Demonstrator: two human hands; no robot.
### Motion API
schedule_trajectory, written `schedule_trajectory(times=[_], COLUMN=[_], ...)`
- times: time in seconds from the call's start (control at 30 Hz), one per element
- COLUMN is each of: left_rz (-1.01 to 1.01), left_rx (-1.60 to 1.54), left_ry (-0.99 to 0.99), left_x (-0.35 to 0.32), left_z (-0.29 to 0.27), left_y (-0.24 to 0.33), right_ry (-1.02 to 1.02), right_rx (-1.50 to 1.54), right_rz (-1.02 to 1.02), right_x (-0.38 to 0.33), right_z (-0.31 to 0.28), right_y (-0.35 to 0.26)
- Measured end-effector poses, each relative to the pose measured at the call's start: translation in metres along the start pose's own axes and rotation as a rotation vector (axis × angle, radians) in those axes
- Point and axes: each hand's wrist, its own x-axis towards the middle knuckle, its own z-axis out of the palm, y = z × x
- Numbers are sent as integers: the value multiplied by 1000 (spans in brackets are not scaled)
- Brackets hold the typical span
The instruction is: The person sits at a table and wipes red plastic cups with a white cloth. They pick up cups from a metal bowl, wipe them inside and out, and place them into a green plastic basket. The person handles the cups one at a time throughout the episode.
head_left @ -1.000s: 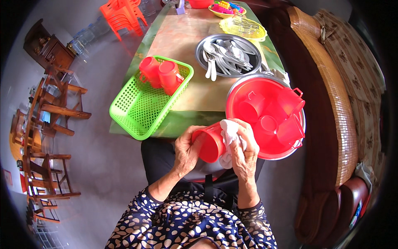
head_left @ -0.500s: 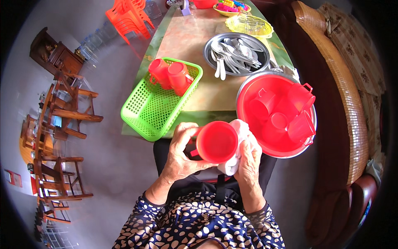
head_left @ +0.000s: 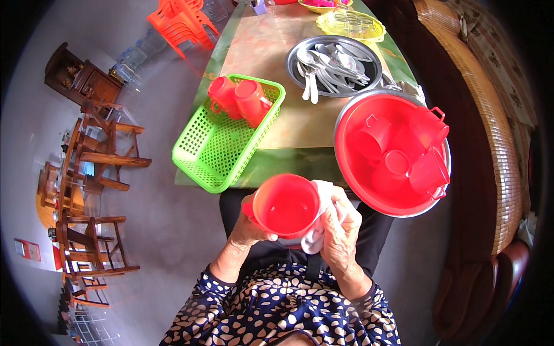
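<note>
- Marble-patterned table [head_left: 271, 52] is stretching away toward twelve o'clock, its near edge lying just beyond the hands, so the work is best kept over the lap and close to that edge.
- Red basin [head_left: 352, 173] is sitting at two o'clock from the hands, holding several more red cups [head_left: 404, 150]; it is within easy reach of the right side.
- Green basket [head_left: 213, 155] is lying at eleven o'clock with two red cups resting on their sides at its far end; most of its floor is free for more.
- Metal tray [head_left: 295, 55] of spoons is sitting at twelve o'clock, well apart and out of the way.
- Red cup [head_left: 285, 206] is being held over the lap, mouth facing up toward the camera. Tilting it while turning would probably let the cloth reach the base and rim evenly.
- Left hand [head_left: 249, 228] is gripping the cup from seven o'clock, fingers wrapped under its wall.
- Right hand [head_left: 341, 230] is pressing a white cloth [head_left: 317, 230] against the cup's three o'clock side, clenched on the cloth.
</note>
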Motion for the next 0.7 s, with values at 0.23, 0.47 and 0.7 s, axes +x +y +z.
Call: schedule_trajectory(times=[0.23, 0.47, 0.7], left_rz=[-71, 12, -15], left_rx=[-291, -377, -249], left_ry=[120, 280, 184], left_x=[-3, 0, -4], left_z=[8, 31, 29], left_y=[3, 5, -3], right_ry=[-15, 1, 9], right_rx=[-322, -645, -449], right_rz=[-288, -733, -526], right_x=[3, -17, -2], right_z=[9, 8, 10], right_y=[-3, 21, 3])
